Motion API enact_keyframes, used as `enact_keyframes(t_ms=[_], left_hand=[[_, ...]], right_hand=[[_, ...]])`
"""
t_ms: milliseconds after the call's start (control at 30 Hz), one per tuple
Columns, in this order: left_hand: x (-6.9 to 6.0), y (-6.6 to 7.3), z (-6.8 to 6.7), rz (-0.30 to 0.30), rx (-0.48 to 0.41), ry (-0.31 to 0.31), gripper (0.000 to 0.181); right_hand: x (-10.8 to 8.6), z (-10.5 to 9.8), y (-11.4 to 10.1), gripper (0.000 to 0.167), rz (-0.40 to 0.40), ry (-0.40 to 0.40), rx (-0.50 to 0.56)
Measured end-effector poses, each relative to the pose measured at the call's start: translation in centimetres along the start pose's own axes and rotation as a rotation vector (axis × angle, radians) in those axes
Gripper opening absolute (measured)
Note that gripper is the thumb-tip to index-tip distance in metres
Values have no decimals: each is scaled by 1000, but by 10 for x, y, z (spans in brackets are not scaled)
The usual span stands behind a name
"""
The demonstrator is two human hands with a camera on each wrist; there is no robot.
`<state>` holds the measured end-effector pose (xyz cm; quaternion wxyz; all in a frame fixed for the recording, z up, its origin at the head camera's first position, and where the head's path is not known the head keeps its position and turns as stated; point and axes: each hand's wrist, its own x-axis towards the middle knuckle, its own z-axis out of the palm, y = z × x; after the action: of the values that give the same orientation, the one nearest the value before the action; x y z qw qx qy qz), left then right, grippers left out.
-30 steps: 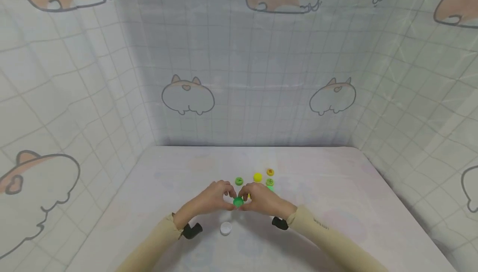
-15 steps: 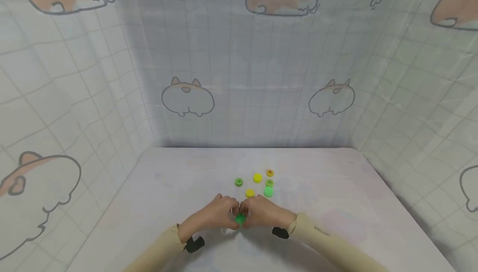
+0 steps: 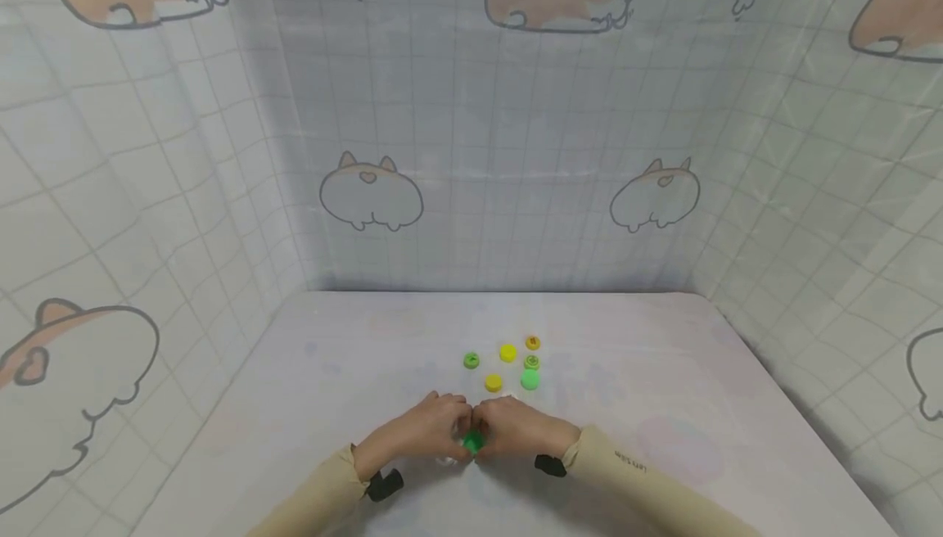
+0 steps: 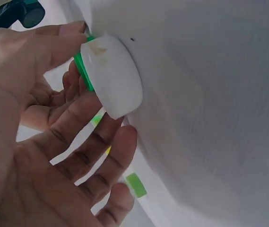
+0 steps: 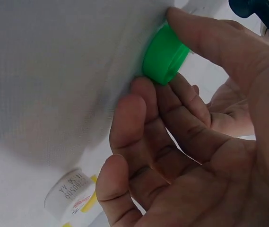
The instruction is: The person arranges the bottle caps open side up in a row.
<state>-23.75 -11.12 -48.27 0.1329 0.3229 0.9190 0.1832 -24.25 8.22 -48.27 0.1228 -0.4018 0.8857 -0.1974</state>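
Both hands meet low in the head view around a green cap [image 3: 473, 441]. Thumb and fingers of the left hand [image 3: 426, 429] pinch its left edge; in the left wrist view a white round piece [image 4: 113, 78] covers most of the green cap [image 4: 83, 71]. The right hand [image 3: 519, 426] pinches the cap's other side. Seen from the right wrist, the green cap [image 5: 165, 54] lies between thumb and fingertips, close to the cloth. Only a sliver of the white piece [image 3: 446, 461] shows below the left hand in the head view.
Beyond the hands lie yellow pieces [image 3: 493, 382] [image 3: 508, 353], a light green one [image 3: 530, 379], green patterned ones [image 3: 471, 360] [image 3: 532, 363] and an orange one [image 3: 533, 342]. A white printed piece [image 5: 70, 194] shows in the right wrist view. Patterned curtains surround the table [image 3: 331, 332].
Both hands have moved toward the person with the green cap, uncovering a yellow piece and the light green one. The left hand now covers most of the white piece.
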Motion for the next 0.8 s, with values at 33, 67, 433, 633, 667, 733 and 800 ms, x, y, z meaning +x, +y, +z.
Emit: enact_keyframes(t_ms=[33, 67, 433, 633, 667, 733, 800], left_hand=[[-1, 0, -1, -1, -11, -3, 26], [-1, 0, -2, 2, -24, -6, 27], [-10, -7, -21, 82, -145, -3, 43], [-5, -14, -35, 47, -160, 36, 42], [-3, -15, -38, 40, -161, 51, 41], [0, -17, -43, 32, -169, 86, 38], [3, -20, -47, 38, -164, 129, 34]], right_hand=[[0, 0, 0, 27, 1, 2, -6], [0, -1, -1, 27, 3, 4, -9], [-2, -8, -2, 51, 30, 20, -23], [0, -23, 1, 49, 46, 126, -11], [1, -26, 3, 48, 52, 149, -9], [2, -32, 5, 46, 61, 192, -2], [4, -37, 9, 44, 64, 236, 0]])
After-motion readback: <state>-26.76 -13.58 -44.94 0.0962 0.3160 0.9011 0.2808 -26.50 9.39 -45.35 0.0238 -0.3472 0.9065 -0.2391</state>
